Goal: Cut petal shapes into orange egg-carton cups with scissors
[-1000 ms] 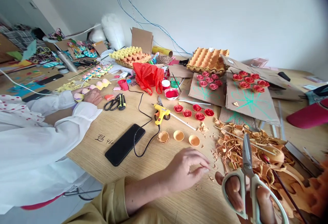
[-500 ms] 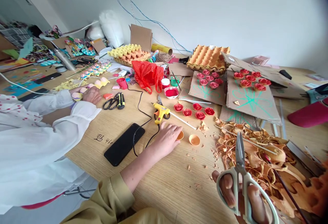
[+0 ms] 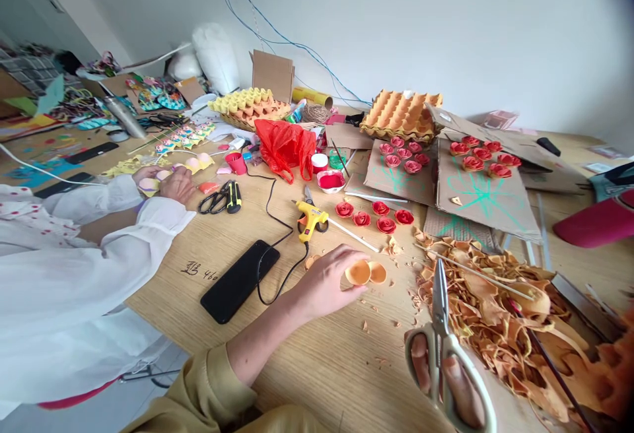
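My left hand [image 3: 333, 282] pinches a small orange cup [image 3: 357, 273] by its edge, lifted a little over the table. A second orange cup [image 3: 378, 272] sits just to its right, partly overlapped in view. My right hand [image 3: 448, 380] has its fingers through the handles of white-handled scissors [image 3: 440, 301], whose blades point up and look nearly closed. Orange scraps [image 3: 490, 314] are heaped right of the scissors. Several red paper roses [image 3: 386, 224] lie beyond the cups, near a yellow glue gun [image 3: 310, 219].
A black phone [image 3: 240, 281] and a cable lie left of my forearm. A person in white sleeves [image 3: 158, 225] works at the left. Cardboard sheets [image 3: 483, 189] bear more roses. Behind are a red bag [image 3: 284, 146], red paint [image 3: 331, 181] and egg trays [image 3: 403, 115].
My left hand has raised the orange cup and moved slightly right and nearer, showing small pieces behind it. My right hand and the scissors have shifted left.
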`<move>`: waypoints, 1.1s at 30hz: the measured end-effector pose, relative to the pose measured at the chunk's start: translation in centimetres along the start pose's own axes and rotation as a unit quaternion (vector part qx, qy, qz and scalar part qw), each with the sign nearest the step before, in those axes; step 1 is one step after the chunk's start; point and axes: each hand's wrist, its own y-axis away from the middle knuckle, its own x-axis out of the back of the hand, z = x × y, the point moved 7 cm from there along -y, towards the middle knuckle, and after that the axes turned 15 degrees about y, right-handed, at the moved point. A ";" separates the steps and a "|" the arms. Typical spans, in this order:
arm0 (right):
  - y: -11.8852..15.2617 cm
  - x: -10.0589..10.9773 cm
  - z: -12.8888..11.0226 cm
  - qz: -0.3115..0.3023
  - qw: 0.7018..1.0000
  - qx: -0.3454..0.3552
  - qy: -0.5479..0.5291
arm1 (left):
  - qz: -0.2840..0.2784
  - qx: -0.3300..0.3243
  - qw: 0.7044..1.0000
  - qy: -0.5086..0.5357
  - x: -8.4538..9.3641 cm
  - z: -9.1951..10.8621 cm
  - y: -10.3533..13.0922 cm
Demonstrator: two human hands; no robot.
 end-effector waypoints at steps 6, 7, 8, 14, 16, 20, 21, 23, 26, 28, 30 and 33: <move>0.0 -1.2 -0.1 -0.030 0.993 0.024 0.114 | 0.069 -0.001 0.996 0.051 -0.1 0.6 0.3; 0.0 -1.3 -0.2 -0.030 0.988 0.029 0.150 | 0.077 0.001 0.995 0.059 -0.1 0.6 0.3; -0.1 -1.3 -0.3 -0.026 0.982 0.034 0.185 | 0.085 0.002 0.994 0.067 -0.2 0.7 0.3; -0.3 -1.4 -1.1 0.027 0.939 0.067 0.336 | 0.080 -0.002 0.993 0.085 -1.0 1.2 0.7; -0.3 -1.4 -1.2 0.040 0.926 0.082 0.368 | 0.077 -0.005 0.994 0.082 -1.2 1.3 0.8; -0.3 -1.3 -1.5 0.054 0.903 0.105 0.413 | 0.109 0.002 0.990 0.090 -1.2 1.1 1.1; -0.4 -1.2 -1.5 0.057 0.900 0.108 0.419 | 0.115 0.004 0.989 0.094 -1.2 1.1 1.1; -0.4 -1.2 -1.9 0.060 0.895 0.116 0.427 | 0.114 0.006 0.988 0.104 -1.3 1.2 1.2; -0.5 -1.3 -2.4 0.060 0.891 0.123 0.433 | 0.107 0.008 0.987 0.117 -1.6 1.4 1.3; -0.5 -1.3 -2.6 0.061 0.890 0.124 0.434 | 0.105 0.010 0.987 0.122 -1.8 1.4 1.4; -0.5 -1.3 -2.7 0.063 0.890 0.124 0.435 | 0.103 0.011 0.987 0.124 -1.9 1.4 1.5; -0.6 -1.2 -2.7 0.059 0.890 0.123 0.435 | 0.100 0.009 0.987 0.122 -2.2 1.4 1.7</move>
